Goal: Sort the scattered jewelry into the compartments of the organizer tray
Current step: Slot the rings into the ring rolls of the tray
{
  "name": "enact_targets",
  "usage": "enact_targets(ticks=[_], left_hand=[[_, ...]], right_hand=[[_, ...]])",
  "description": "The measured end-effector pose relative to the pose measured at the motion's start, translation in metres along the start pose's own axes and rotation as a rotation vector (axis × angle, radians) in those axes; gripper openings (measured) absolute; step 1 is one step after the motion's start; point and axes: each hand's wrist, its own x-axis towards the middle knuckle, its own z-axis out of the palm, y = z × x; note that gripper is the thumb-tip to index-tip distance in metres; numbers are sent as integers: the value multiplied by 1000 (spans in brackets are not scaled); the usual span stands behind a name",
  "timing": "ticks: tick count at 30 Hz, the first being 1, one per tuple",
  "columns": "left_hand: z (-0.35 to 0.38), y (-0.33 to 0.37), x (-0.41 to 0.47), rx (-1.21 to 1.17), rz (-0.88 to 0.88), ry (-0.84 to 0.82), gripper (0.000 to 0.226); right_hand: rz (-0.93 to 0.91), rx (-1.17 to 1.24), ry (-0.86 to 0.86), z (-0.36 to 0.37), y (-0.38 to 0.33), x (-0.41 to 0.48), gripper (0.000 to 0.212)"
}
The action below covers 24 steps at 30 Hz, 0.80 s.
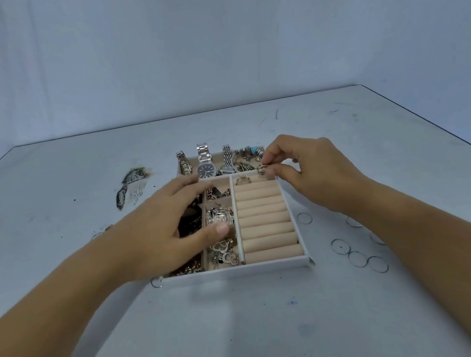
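Nearest, on the bench (245, 324), toward the body and outward of the right grip (309, 170): several thin wire hoops (340, 246), loose, not yet sorted. Toward the body from both grips as well, the white front wall of the organizer tray (233, 272). Over its left compartments, fingers straight and relaxed, holding nothing: the left grip (168, 221), thumb tip beside a silver tangle (218, 214); resting or hovering, cannot tell. Straight toward the body from the right grip, the column of beige ring rolls (265, 222), long axes running left to right. Narrowly pinched between right thumb and forefinger: a small ring (262, 170), held over the far right corner of that column. Just left of the pinch, a second ring (243, 180), already seated in the farthest slot. Probably calls for only a short drop, down and slightly leftward into that same slot, band lined up with the groove; right grip by far the nearer. Beyond the pinch, watches (206, 167) and a beaded bracelet (250, 149) in the far compartment.
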Motion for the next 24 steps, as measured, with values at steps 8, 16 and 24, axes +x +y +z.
enact_targets(ticks=[8, 16, 24], left_hand=[[7, -2, -3, -32, 9, -11, 100], [7, -1, -4, -23, 4, -12, 101], [8, -1, -3, -28, -3, -13, 99]], right_hand=[[42, -37, -51, -1, -5, 1, 6], [-19, -205, -89, -3, -5, 6, 9], [-6, -274, -277, -10, -11, 9, 20]])
